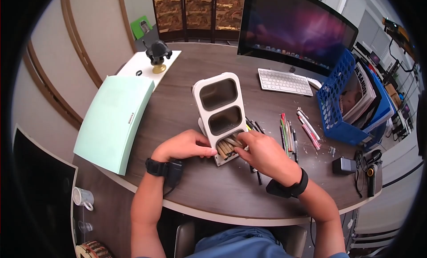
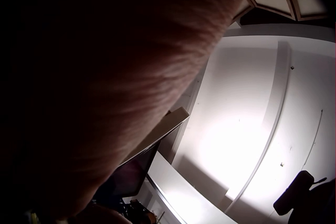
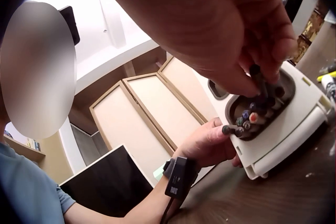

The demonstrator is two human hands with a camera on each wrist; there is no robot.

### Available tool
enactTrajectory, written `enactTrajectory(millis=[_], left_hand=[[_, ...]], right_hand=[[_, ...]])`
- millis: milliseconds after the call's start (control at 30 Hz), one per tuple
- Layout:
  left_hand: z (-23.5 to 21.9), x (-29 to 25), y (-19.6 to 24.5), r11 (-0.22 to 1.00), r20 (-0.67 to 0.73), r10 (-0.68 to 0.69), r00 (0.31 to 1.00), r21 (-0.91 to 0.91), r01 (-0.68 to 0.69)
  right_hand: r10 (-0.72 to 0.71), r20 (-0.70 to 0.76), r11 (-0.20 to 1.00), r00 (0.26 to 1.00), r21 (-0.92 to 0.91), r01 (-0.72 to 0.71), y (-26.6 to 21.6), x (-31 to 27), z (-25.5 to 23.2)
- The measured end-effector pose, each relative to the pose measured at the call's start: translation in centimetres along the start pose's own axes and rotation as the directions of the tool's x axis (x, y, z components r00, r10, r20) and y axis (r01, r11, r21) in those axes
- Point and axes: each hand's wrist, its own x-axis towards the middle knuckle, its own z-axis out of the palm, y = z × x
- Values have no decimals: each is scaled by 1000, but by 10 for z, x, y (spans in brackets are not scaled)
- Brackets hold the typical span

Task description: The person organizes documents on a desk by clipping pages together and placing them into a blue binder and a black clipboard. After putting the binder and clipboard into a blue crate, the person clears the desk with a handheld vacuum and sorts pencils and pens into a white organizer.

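A white organizer (image 1: 221,110) with three compartments leans on the desk in the head view; the upper two look empty. Several pencils (image 1: 226,149) lie bundled in the lowest one. My left hand (image 1: 187,145) grips the organizer's left edge, its thumb by the pencil ends. From the right, my right hand (image 1: 268,155) pinches a pencil at that compartment. The right wrist view shows my right hand (image 3: 210,29) over the opening with a dark-ended pencil (image 3: 256,77), and my left hand (image 3: 206,142) at the rim. My left hand (image 2: 131,87) fills much of the left wrist view.
Loose pens (image 1: 291,136) lie right of the organizer among white scraps. Behind stand a keyboard (image 1: 284,81) and monitor (image 1: 298,29). A blue file holder (image 1: 331,100), a dark box (image 1: 344,166) and cables are at right; a mint-green folder (image 1: 111,120) is at left.
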Motion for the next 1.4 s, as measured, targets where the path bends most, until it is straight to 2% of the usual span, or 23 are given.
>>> enactTrajectory(millis=[67,100,133,200,300,400,433,467,533,600,667,700,800,867,1000,1067,1133,1200,1267,1333,1400], left_hand=[[-2,-1,-1,1000,4,-7,1000,20,7],[-2,0,0,999,8,-10,1000,43,9],[-1,0,0,1000,7,-5,1000,30,5],[-2,-1,4,998,4,-49,999,26,49],[-2,-2,5,998,-4,-40,999,39,40],[-1,0,4,998,-6,-40,999,56,40],[0,0,4,998,-11,-44,999,53,44],[-1,-1,4,997,-18,-49,999,52,50],[0,-1,3,998,-16,-49,999,43,49],[0,0,2,998,-23,-61,998,30,62],[0,-1,5,997,-19,-62,998,34,63],[0,-1,6,997,-15,-62,998,35,63],[0,0,5,997,-16,-69,997,41,70],[1,0,4,997,-16,-66,998,35,66],[1,-1,5,997,-20,-71,997,17,71],[1,0,4,998,-19,-60,998,6,61],[0,-1,3,998,-36,-63,997,-12,62],[-1,-2,5,997,-19,-64,998,39,65],[-2,-2,7,997,-24,-77,997,22,78],[-3,-1,5,995,-5,-74,997,66,74],[-2,-2,7,995,-14,-64,998,79,65]], right_hand=[[30,-72,988,997,153,-19,5,-3,-5],[80,-79,988,994,137,-69,17,-9,-10],[176,-22,979,984,110,-172,21,-12,-23],[337,24,927,941,165,-336,34,-22,-38],[403,17,904,915,148,-401,53,-45,-50],[471,7,882,882,9,-471,79,-65,-57],[549,69,833,833,-123,-539,78,-67,-59],[554,61,830,830,-119,-545,84,-73,-54],[474,36,871,880,-166,-463,102,-88,-36],[488,16,864,873,-147,-481,106,-91,-33],[539,-25,811,842,-254,-527,108,-89,-33],[541,-26,811,841,-252,-529,109,-88,-34],[527,-28,800,849,-321,-507,113,-86,-31],[457,-81,796,886,-407,-448,115,-84,-26],[462,-76,751,884,-497,-435,119,-78,-24],[406,-96,788,909,-467,-401,132,-81,-27],[424,-177,796,888,-394,-459,124,-82,-44],[295,-310,901,904,-225,-372,99,-82,-61],[307,-302,925,903,-131,-358,62,-81,-76],[303,-141,952,942,-6,-307,38,-83,-79],[214,-88,976,973,58,-209,23,-77,-66]])
